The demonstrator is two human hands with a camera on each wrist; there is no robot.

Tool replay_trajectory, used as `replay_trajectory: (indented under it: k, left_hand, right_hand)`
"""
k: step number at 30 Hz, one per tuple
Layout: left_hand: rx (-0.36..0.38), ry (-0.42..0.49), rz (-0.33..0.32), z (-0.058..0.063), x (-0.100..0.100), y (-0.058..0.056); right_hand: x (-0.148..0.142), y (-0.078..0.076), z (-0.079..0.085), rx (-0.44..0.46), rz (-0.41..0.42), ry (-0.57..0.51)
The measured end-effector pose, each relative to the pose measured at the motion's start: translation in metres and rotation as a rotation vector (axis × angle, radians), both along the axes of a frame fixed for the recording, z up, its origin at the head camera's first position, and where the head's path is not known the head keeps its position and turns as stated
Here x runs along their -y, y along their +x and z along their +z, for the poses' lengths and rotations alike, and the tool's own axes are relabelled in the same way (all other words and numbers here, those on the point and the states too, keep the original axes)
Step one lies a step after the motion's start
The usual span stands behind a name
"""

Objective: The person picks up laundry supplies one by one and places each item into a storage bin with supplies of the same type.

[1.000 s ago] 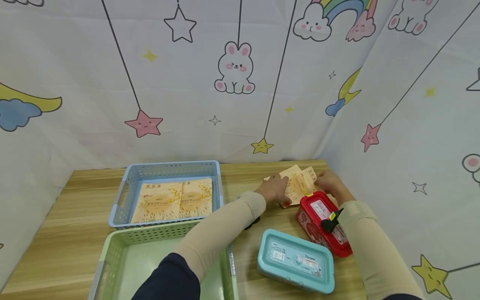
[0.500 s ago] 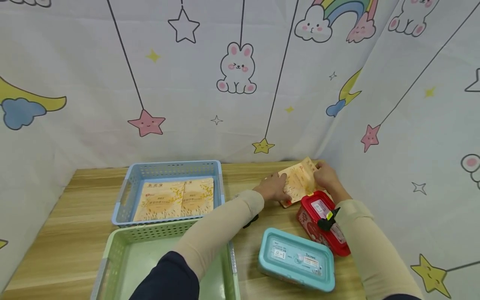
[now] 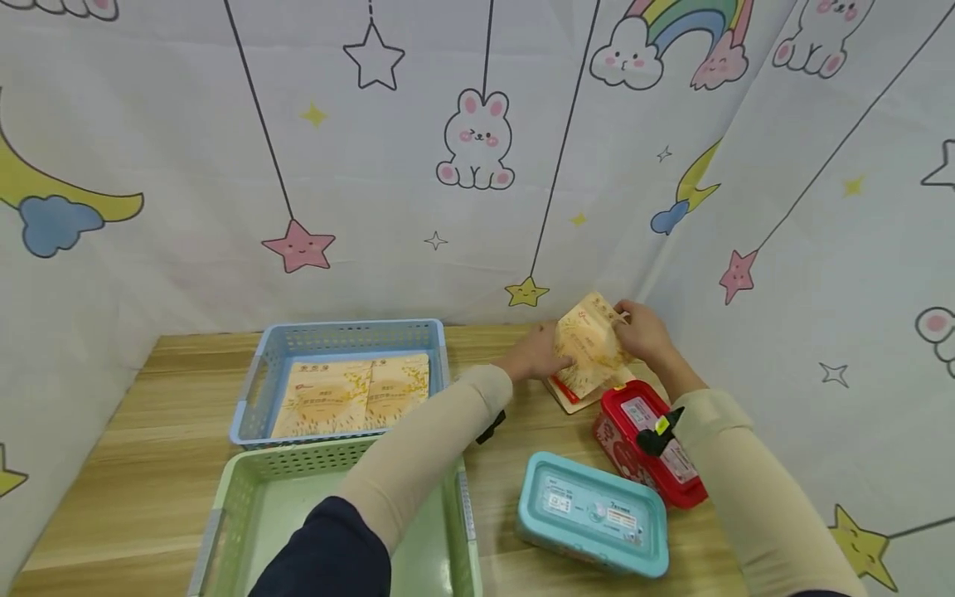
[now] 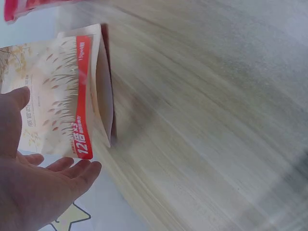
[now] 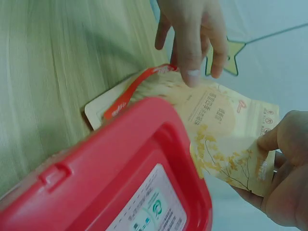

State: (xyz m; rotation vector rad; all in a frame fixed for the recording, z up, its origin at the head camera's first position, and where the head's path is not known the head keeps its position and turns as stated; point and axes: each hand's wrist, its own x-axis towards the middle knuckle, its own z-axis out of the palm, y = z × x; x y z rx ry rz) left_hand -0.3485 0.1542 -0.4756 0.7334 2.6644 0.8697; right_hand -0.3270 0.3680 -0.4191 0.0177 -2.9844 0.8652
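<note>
A beige flat pouch (image 3: 587,344) with a wheat print and a red bottom band is raised and tilted at the table's back right. My right hand (image 3: 643,333) pinches its upper right corner, as the right wrist view shows. At the pouch's left edge is my left hand (image 3: 535,352), thumb over the front and fingers fairly straight along the edge. In the left wrist view a wide gap separates that thumb from the fingers (image 4: 79,175). Below lies another beige pouch (image 3: 570,402), partly covered by the raised one.
A red lidded box (image 3: 649,439) stands below my right hand, with a turquoise lidded box (image 3: 593,514) nearer me. Left of them are a blue basket (image 3: 440,356) holding beige pouches (image 3: 328,402) and a green basket (image 3: 298,497). Patterned cloth (image 3: 388,274) hangs behind the table.
My right hand has lifted the top pouch up and to the left, uncovering part of the pouch beneath. The left hand has risen slightly to its left edge.
</note>
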Motion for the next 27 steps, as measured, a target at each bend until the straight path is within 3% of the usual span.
replay_trajectory:
  k: [5, 11, 15, 22, 27]
  left_hand:
    - [0.0, 0.055, 0.026, 0.003, 0.005, -0.003]
    - [-0.039, 0.304, 0.126, 0.009, 0.011, -0.009]
    - [-0.042, 0.391, 0.168, 0.015, 0.018, -0.012]
    - [0.02, 0.415, 0.134, 0.022, 0.031, -0.015]
    - [0.085, 0.52, 0.089, 0.028, 0.043, -0.018]
  right_hand:
    - [0.01, 0.001, 0.009, -0.023, 0.07, 0.026]
    - [0.024, 0.004, 0.02, -0.058, 0.165, 0.075]
    - [0.035, 0.006, 0.028, -0.082, 0.227, 0.11]
    - [0.047, 0.007, 0.034, -0.131, 0.281, 0.184]
    - [0.051, 0.01, 0.037, -0.177, 0.298, 0.139]
